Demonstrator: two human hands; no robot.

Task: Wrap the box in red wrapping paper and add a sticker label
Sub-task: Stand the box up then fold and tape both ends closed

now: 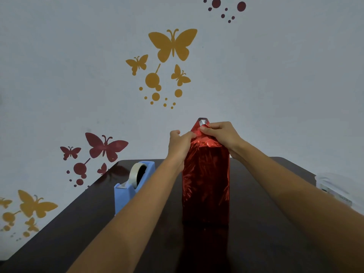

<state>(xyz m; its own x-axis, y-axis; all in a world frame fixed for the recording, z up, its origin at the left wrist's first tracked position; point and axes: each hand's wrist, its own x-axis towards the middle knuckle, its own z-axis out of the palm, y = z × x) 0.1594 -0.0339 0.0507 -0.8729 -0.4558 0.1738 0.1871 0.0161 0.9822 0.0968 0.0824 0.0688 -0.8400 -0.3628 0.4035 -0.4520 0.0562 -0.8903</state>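
Note:
A tall box wrapped in shiny red paper [205,184] stands upright in the middle of the dark table [256,243]. At its top the paper narrows into a pointed flap [202,123] with a silver underside showing. My left hand [180,146] grips the top left corner of the box, fingers curled over the paper. My right hand [220,134] pinches the flap at the top right, its fingers folded on the paper. The top face of the box is hidden behind both hands.
A blue tape dispenser [132,186] with a roll of clear tape stands left of the box, close to my left forearm. A clear plastic packet [336,190] lies at the table's right edge. A wall with butterfly decals rises behind the table.

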